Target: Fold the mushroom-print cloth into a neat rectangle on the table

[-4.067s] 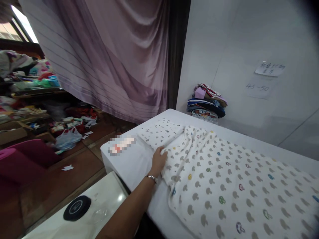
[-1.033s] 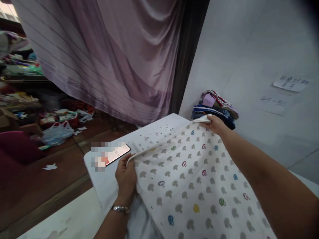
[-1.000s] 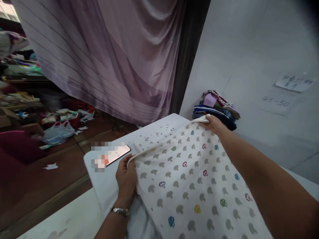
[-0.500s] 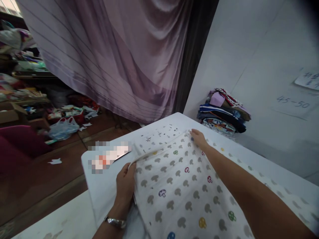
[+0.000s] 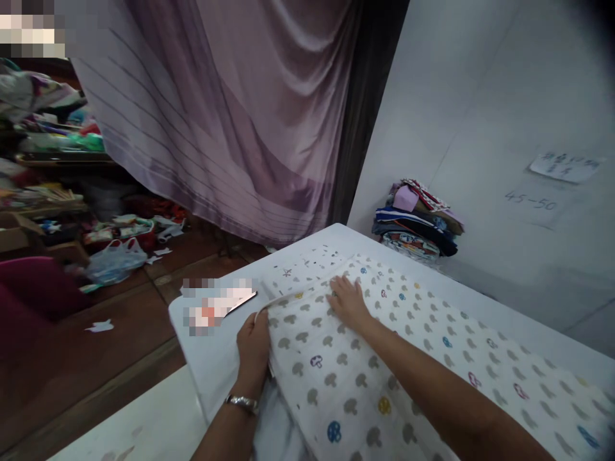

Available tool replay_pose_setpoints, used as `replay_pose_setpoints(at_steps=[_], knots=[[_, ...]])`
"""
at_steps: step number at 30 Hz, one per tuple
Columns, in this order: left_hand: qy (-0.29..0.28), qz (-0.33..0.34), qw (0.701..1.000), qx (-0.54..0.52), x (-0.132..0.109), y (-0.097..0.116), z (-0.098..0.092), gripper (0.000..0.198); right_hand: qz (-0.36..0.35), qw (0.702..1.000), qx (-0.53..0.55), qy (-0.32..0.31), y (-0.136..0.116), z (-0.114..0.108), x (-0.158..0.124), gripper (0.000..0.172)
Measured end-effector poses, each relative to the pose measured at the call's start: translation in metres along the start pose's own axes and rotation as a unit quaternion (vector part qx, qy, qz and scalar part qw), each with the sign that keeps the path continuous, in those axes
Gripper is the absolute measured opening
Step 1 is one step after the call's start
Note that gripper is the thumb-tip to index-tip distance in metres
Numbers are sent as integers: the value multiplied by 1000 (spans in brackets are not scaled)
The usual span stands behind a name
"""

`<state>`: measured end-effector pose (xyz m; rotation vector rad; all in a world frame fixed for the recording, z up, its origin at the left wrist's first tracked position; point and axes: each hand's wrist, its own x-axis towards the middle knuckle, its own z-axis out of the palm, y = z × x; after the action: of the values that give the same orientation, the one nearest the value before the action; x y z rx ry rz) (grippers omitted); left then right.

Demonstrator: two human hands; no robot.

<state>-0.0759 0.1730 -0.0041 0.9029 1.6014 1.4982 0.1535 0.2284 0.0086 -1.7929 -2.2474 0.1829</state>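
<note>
A white fabric [image 5: 355, 358] printed with grey and coloured mushrooms lies across the white table, running off toward the lower right. My left hand [image 5: 254, 342], with a silver band on the wrist, is closed on the fabric's left corner, where a thin edge strip curls up. My right hand [image 5: 346, 301] rests palm down on the fabric near its far edge, fingers spread and holding nothing. Left of the fabric, a blurred-out item [image 5: 216, 308] with a dark edge lies on the table.
The white table [image 5: 211, 365] has another pale surface [image 5: 129, 422] at its near left. Folded clothes [image 5: 418, 218] are stacked by the wall beyond the far right edge. A purple curtain [image 5: 250, 128] hangs behind. Bags [image 5: 115, 259] and boxes clutter the floor at left.
My right hand has let go of the fabric's far corner and moved left and nearer, now flat on the cloth. The fabric lies flatter at right. My left hand keeps its hold.
</note>
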Motion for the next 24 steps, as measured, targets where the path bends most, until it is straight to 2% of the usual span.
replay_pose_setpoints(at_steps=[3,6,8,10,14,16,19,24], knots=[[18,14,999,29,1,1,2,29,-22,999,11,-30,-24,7,-22,52],[22,39,997,59,2,1,3,29,23,999,23,-30,-40,5,-37,51],[16,51,996,76,3,-1,4,28,28,998,44,-21,-49,4,-57,53],[9,63,994,86,4,-4,5,28,-2,997,69,-38,-59,6,-89,54],[-10,87,986,140,6,-9,4,27,-73,989,89,-97,-73,18,-177,55],[-20,93,980,173,6,-10,4,27,-89,990,69,-83,-73,23,-216,53],[-36,89,971,219,9,-8,4,27,-115,992,39,-31,-66,24,-258,51],[-108,64,929,347,25,1,1,22,-117,992,7,45,-59,15,-296,42]])
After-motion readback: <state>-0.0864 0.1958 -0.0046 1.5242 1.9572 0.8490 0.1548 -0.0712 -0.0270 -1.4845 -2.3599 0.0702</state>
